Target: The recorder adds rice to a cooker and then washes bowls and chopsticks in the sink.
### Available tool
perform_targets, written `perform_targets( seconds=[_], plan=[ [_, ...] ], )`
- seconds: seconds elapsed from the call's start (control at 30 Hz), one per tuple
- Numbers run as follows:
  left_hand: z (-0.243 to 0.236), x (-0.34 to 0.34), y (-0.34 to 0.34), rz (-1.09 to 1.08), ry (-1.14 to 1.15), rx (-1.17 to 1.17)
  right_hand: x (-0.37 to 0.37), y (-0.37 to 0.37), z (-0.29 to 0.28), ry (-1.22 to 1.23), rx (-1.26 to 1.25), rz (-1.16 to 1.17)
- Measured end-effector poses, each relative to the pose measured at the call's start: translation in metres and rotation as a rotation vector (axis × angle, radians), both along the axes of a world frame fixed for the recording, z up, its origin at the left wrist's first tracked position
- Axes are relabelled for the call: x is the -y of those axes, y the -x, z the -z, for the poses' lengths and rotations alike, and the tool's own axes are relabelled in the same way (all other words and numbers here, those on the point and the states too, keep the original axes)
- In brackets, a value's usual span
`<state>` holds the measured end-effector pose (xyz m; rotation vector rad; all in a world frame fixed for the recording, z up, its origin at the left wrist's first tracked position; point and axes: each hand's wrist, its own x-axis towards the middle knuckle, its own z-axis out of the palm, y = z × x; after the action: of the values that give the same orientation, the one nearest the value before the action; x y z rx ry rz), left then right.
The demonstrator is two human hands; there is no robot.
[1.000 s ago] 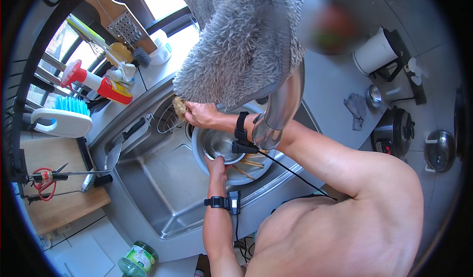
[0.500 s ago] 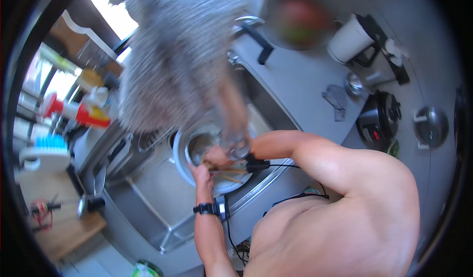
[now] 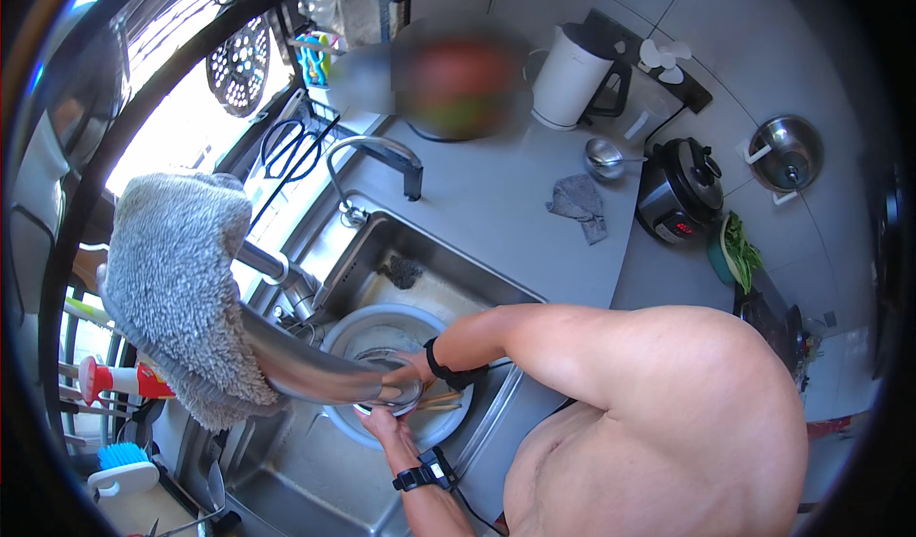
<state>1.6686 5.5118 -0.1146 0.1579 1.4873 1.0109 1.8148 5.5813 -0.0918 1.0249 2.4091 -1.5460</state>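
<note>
A pale round basin (image 3: 355,325) stands in the steel sink (image 3: 296,470), with wooden chopsticks (image 3: 441,400) lying in it. My left hand (image 3: 386,426) is closed at the basin's near left side, gripping the edge of what looks like a white-rimmed dish (image 3: 361,409). My right hand (image 3: 417,367) reaches over the basin from the right, close to the left one. Its fingers are mostly hidden behind the thick steel faucet spout (image 3: 320,370). Over the spout hangs a grey fluffy towel (image 3: 176,279).
A slim second tap (image 3: 382,146) rises at the sink's far edge. On the counter are a white kettle (image 3: 571,79), a ladle (image 3: 603,158), a grey cloth (image 3: 578,205) and a black cooker (image 3: 682,193). A blue-bristled brush (image 3: 124,470) lies at the left.
The view has shifted, so the towel-draped faucet now appears farther left and sharper. My hands remain together over the basin; the right hand now lies partly behind the spout.
</note>
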Motion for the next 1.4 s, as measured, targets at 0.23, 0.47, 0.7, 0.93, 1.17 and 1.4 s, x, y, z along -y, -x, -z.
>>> perform_targets(
  seconds=[0.23,0.47,0.7,0.93,1.17,1.4],
  plan=[
    [0.042,0.017,0.024,-0.047,-0.089,0.045,0.023,0.0,0.008,-0.24,-0.354,0.125],
    [-0.032,0.0,-0.022,0.151,-0.108,-0.029,-0.025,0.003,0.043,-0.475,-0.1,0.357],
    [-0.028,0.011,0.032,0.145,-0.142,-0.052,0.013,0.02,-0.002,-0.115,-0.165,-0.008],
    [-0.075,0.011,-0.025,0.109,-0.202,-0.198,-0.016,-0.047,-0.002,-0.701,-0.008,0.082],
    [-0.062,0.011,-0.027,0.032,-0.254,-0.272,0.043,-0.01,-0.016,-0.005,-0.14,0.351],
    [-0.081,-0.003,0.04,0.429,-0.283,-0.113,0.01,-0.043,-0.028,-0.729,-0.119,0.284]
  ],
)
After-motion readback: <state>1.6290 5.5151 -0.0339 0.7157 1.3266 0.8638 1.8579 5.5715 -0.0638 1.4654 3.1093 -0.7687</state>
